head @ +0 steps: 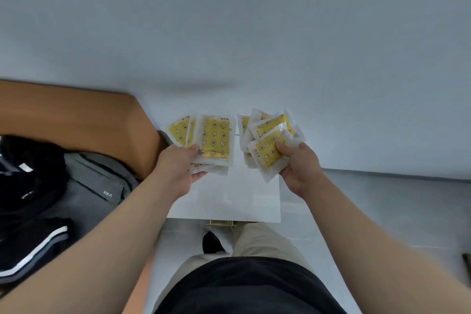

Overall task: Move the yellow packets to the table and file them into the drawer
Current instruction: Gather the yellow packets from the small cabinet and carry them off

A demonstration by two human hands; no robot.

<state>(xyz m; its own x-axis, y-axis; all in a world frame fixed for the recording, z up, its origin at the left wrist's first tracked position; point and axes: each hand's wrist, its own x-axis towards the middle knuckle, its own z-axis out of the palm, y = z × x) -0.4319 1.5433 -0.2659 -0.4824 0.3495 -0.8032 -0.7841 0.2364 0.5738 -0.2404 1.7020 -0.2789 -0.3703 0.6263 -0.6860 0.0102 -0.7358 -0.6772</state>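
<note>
My left hand (178,164) grips a fanned bunch of yellow packets (215,139), each in clear wrap with star and flower prints. A second bunch of yellow packets (270,140) is held in my right hand (298,166), thumb on top. Both bunches hover above a small white table (229,201) that stands against a white wall. A brass drawer handle (221,223) peeks out under the table's front edge; the drawer itself is hidden below the top.
An orange-brown surface (76,120) lies to the left, with a grey bag (96,186) and black clothing (28,181) piled on it. My legs and a black shoe (212,242) stand right before the table. Pale floor stretches to the right.
</note>
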